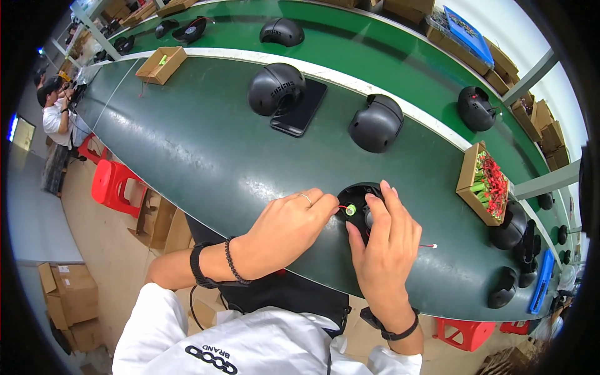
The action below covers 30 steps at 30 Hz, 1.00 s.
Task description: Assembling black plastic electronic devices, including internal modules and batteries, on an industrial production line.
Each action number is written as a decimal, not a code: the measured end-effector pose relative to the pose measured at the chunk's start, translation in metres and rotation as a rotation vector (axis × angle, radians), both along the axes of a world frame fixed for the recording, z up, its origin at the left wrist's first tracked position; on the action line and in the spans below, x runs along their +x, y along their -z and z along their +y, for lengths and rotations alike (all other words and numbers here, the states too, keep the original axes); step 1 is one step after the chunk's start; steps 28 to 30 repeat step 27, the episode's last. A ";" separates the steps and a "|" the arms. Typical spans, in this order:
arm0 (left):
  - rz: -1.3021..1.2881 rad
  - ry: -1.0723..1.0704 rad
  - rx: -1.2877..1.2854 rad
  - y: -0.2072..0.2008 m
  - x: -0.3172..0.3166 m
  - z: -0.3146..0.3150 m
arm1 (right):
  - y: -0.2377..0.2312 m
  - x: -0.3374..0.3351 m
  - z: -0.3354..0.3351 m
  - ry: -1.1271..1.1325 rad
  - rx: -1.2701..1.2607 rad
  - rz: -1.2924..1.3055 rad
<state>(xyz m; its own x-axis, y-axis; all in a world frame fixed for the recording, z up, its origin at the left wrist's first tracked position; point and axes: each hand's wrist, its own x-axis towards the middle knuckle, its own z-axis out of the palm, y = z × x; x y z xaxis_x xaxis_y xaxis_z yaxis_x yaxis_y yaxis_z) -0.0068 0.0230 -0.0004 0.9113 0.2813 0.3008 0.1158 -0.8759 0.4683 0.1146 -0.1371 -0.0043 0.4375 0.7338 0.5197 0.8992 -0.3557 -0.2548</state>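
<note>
In front of me, at the near edge of the green table, lies a round black plastic shell [356, 190], its hollow side up. My right hand [389, 244] grips it from the right, thumb and fingers across the opening. A green battery cell [351, 210] with red wire shows inside. My left hand [290, 226] is closed at the shell's left rim, its fingertips pinching the red wire [342, 207]; the exact fingertip contact is partly hidden. From beneath my right hand a thin lead with a small white connector [432, 246] sticks out to the right.
Two black domed shells [376, 123] and a dark phone [303, 111] lie beyond my hands. A cardboard box of green wired cells [484, 184] stands right, near more shells and a blue tray [542, 282]. A green conveyor belt [350, 47] carries shells behind. A co-worker [57, 112] sits far left.
</note>
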 end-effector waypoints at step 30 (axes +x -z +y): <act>-0.231 -0.005 0.007 0.057 0.014 -0.045 | 0.003 0.045 -0.003 -0.028 0.008 0.157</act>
